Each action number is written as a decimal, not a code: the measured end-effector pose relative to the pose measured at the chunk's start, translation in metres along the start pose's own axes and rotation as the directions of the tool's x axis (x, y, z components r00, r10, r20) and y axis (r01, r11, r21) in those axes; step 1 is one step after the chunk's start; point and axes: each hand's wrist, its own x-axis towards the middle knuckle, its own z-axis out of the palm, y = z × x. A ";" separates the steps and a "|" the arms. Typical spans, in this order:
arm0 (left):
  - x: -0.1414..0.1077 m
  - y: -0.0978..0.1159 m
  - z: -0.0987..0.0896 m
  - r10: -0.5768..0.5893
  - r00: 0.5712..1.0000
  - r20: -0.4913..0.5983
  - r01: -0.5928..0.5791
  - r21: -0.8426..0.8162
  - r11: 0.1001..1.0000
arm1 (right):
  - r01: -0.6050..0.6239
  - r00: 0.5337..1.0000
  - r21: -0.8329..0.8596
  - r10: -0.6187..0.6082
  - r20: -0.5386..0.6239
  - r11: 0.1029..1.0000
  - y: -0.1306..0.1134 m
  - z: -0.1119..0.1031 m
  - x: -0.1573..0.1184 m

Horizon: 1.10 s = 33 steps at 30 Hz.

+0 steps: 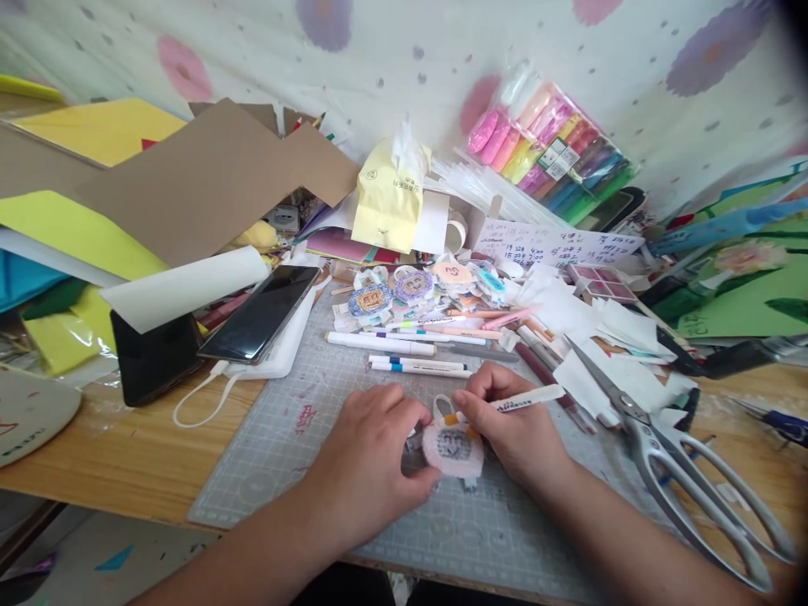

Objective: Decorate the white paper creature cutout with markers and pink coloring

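Over the cutting mat (252,480), my left hand (379,454) pinches the pink cutout (449,459) by its edge, my right hand (514,429) grips the marker (534,397); steady holding, light strokes should work best.

The head view looks forward and down from close above the hands (372,446), towards the flower-patterned backdrop (404,71).

Left hand (372,446): bare. Right hand (521,429): bare. Forearms (265,522): two, uncovered. Clothing (353,584): dark, seen in part, near edge.
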 end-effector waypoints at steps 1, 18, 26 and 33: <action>0.000 0.000 0.000 0.001 1.000 0.000 -0.001 0.000 1.000 | 0.000 1.000 -0.012 0.000 0.005 1.000 -0.001 0.000 0.000; 0.001 -0.001 0.001 0.013 1.000 -0.001 -0.013 0.001 1.000 | -0.020 0.999 -0.033 0.018 -0.043 0.999 0.002 -0.004 0.001; 0.002 0.000 0.000 0.012 1.000 -0.004 -0.012 -0.009 1.000 | -0.022 0.999 0.000 0.022 -0.025 1.000 0.004 -0.006 0.000; 0.002 0.001 0.000 0.007 1.000 -0.002 -0.007 -0.029 1.000 | -0.026 0.999 -0.007 0.026 -0.048 1.000 0.005 -0.004 0.000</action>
